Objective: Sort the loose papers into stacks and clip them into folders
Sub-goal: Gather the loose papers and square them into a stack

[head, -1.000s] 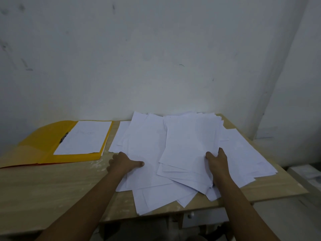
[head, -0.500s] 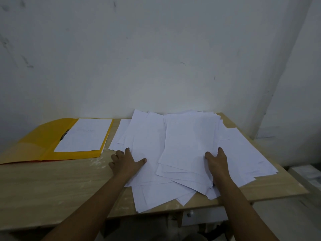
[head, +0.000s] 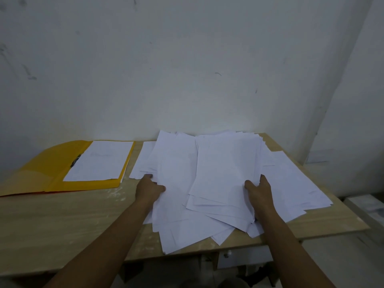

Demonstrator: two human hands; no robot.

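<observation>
A wide, messy spread of loose white papers covers the right half of the wooden table, with some sheets hanging over the front edge. My left hand grips the pile's left edge, thumb on top and fingers tucked at the sheets' side. At the right edge of the upper stack, my right hand pinches it between thumb and fingers. A yellow folder lies open at the back left, holding a neat white stack under a black clip.
A white wall stands directly behind the table. The table's right end sits near a wall corner, and pale boxes lie on the floor beyond it. Bare wood shows in front of the folder.
My left hand slid away from me along the pile's left edge and went from lying flat to gripping the sheets. The right hand has stayed put.
</observation>
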